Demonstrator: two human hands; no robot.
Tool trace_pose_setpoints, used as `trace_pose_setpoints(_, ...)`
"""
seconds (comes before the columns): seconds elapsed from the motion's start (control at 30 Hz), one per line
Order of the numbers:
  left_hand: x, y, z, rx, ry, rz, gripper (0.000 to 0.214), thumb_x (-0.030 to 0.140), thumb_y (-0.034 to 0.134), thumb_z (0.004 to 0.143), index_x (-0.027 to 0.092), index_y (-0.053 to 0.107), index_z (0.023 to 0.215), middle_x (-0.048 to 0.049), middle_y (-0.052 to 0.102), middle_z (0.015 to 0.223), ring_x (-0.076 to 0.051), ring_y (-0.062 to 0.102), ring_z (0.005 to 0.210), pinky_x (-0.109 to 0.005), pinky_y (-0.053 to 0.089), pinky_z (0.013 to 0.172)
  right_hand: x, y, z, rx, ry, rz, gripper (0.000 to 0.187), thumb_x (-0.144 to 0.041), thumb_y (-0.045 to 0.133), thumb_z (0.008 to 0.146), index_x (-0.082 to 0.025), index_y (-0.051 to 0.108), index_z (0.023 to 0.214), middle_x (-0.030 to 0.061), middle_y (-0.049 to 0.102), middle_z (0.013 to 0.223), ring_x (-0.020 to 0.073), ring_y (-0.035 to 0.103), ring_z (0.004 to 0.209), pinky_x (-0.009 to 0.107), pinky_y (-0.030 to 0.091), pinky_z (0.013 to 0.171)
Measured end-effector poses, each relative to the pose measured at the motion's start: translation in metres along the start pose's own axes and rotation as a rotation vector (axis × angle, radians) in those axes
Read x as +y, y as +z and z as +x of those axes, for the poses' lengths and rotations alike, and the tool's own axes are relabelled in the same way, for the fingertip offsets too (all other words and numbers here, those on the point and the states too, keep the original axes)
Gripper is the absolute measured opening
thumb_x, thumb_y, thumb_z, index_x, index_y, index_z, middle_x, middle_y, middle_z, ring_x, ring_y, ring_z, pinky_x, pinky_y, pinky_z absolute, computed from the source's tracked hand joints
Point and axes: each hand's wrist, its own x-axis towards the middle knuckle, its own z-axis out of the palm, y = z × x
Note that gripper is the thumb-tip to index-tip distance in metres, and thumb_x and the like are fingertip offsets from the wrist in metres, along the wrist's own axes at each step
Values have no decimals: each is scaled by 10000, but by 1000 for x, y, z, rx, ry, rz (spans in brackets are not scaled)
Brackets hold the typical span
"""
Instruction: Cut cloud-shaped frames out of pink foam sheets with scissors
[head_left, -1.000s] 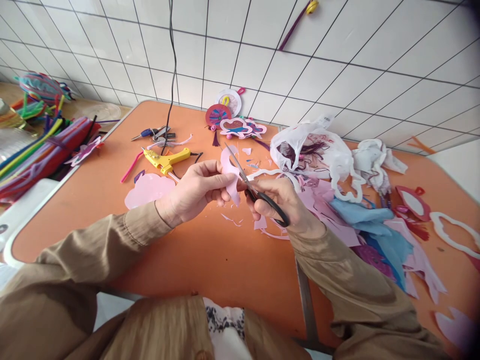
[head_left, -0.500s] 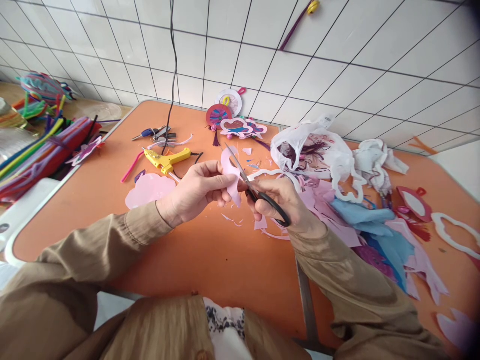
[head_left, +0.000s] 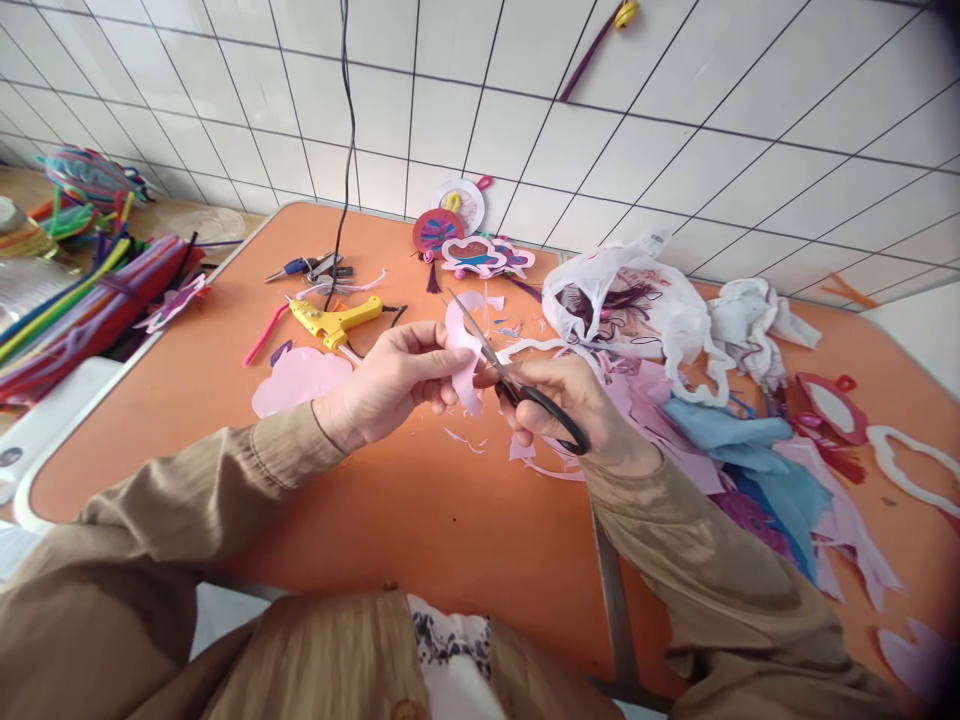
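While the left hand (head_left: 397, 375) pinches a pink cutout (head_left: 463, 370), the right hand (head_left: 566, 400) grips scissors (head_left: 509, 390) by their black handles. Cutout: held over the surface (head_left: 375, 530), near the middle, scissor blades alongside its right edge. Glue gun (head_left: 341, 322): yellow, lying beyond the left hand. Keys (head_left: 300, 266): just behind the glue gun. Pink cloud (head_left: 300, 382): flat, left of the left hand. White bag (head_left: 679, 300): beyond the right hand, purple threads (head_left: 626, 295) inside. Blue sheet (head_left: 724, 425): crumpled, right of the right hand, beside pink scraps (head_left: 656, 415). Pipe cleaners (head_left: 112, 305): bundled, far left.
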Motion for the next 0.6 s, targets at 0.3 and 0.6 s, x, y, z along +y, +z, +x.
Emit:
trace_pose_setpoints(0.3, 2, 2, -2, 29, -1, 21, 317, 226, 930, 674, 132, 628, 697, -3, 695, 602, -53, 564, 437, -136, 427, 400, 7, -5, 0, -34, -30, -5, 516, -594, 852, 727, -149, 799, 981, -38, 573, 605, 94, 538, 412, 231, 444, 389)
trace_pose_setpoints(0.6, 4, 2, -2, 53, -7, 71, 283, 231, 902, 696, 132, 636, 702, -7, 664, 594, -52, 529, 430, -142, 380, 387, 3, -6, -1, -41, -2, -48, 517, -585, 837, 730, -143, 787, 992, -38, 577, 614, 95, 546, 397, 226, 426, 390)
